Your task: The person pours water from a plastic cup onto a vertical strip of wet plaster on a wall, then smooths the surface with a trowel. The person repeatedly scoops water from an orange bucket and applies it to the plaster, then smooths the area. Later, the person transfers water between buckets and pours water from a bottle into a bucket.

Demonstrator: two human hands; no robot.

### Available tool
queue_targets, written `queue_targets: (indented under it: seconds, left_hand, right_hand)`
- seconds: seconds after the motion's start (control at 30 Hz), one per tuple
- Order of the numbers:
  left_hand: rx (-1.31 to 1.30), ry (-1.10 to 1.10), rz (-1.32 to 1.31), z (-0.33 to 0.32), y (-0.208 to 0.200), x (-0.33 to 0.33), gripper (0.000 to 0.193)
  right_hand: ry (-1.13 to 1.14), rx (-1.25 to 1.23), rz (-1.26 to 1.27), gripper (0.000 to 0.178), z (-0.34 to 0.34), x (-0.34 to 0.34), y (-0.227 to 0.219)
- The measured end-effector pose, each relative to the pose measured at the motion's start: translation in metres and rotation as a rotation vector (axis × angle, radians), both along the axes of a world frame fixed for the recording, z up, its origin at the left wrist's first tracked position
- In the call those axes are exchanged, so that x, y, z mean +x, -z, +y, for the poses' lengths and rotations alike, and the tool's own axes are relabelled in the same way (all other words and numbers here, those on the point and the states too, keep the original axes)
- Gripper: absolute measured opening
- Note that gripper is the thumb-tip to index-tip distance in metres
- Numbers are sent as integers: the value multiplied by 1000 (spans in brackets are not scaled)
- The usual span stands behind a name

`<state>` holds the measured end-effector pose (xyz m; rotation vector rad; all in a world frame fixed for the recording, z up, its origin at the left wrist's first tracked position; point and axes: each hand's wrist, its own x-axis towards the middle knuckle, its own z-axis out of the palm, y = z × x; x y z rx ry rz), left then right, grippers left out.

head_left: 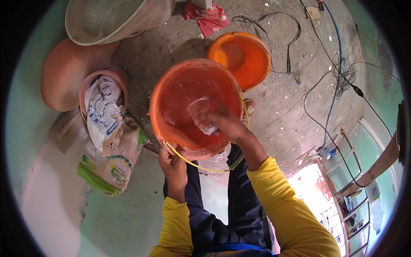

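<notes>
A large orange bucket [171, 92], smeared with pale residue, is tilted in front of me so that I look into it. My left hand [172, 165] is closed on its near left rim, beside the end of the yellow handle [201, 168]. The handle hangs across the bucket's near side. Inside the bucket, my right hand [227, 124] holds a clear plastic cup [198, 109], its fingers wrapped around it. A little whitish stuff shows at the cup's lower end. What lies at the bucket's bottom is hard to make out.
Behind the bucket stands a smaller orange tub [252, 58]. A red cloth [207, 19] and black cable [289, 51] lie on the floor. To the left are a grey tub [124, 21], a bucket holding a white sack [102, 109] and a plastic bag [113, 167]. A metal grille [353, 210] stands right.
</notes>
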<state>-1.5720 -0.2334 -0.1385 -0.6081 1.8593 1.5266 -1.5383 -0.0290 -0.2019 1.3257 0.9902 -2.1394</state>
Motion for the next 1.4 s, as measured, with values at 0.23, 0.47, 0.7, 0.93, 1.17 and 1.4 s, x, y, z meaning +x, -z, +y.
queue_targets:
  seconds: [0.23,0.47,0.7,0.93,1.17,1.4]
  left_hand:
    - [-22,35,16,21,0,-17,22]
    - [-67,102,13,76,-21,-31,17]
    - [-177,217,7,109,-26,-32,21]
    - [-142,219,26,137,-40,-27,17]
    - [-37,275,51,147,-44,-19,19]
    - [-55,233,-23,167,-54,-14,22]
  right_hand:
    - [-502,1142,116,78,20,29,-19]
    - [16,748,9,70,33,46,4]
    - [124,665,38,63,38,56,37]
    - [218,557,74,60,43,64,64]
    - [252,493,69,63,43,71,82]
    - [236,426,48,69,47,74,92]
